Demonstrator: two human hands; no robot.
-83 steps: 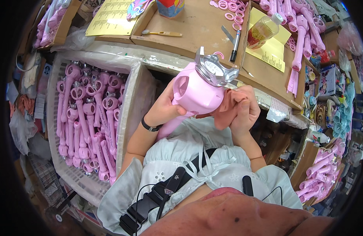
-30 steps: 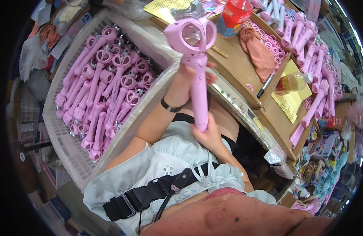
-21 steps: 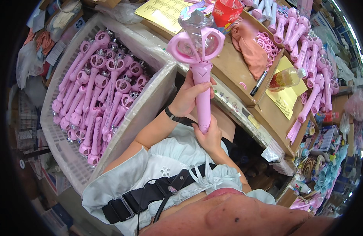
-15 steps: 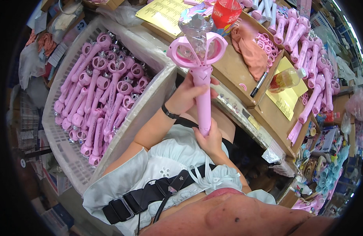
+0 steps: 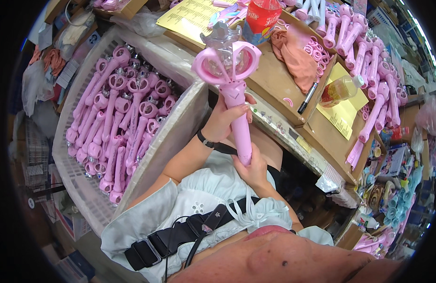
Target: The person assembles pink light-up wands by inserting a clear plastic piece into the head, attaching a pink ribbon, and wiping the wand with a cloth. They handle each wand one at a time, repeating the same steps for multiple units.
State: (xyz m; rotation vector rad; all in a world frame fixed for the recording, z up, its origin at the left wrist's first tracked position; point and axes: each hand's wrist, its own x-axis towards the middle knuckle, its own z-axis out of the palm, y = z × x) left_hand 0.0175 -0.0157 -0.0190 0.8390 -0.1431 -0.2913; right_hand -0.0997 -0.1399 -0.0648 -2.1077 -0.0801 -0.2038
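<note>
A pink light stick is held upright in front of me, its clear crown-shaped top and pink ring head pointing away over the table edge. My left hand wraps round the handle just below the head, thumb across the front. Lower down, my right hand grips the handle's bottom end, which hides part of its fingers. A white plastic crate to my left holds many similar pink light sticks, piled with their heads mostly toward the far side.
On the table lie cardboard trays, pink rings, an orange cloth, a black marker, yellow printed sheets, a red packet and a drink bottle. More pink sticks are stacked at the right.
The light stick's head has shifted slightly left and nearer in the picture. Both hands keep their hold on the handle. The whole view has moved a little.
</note>
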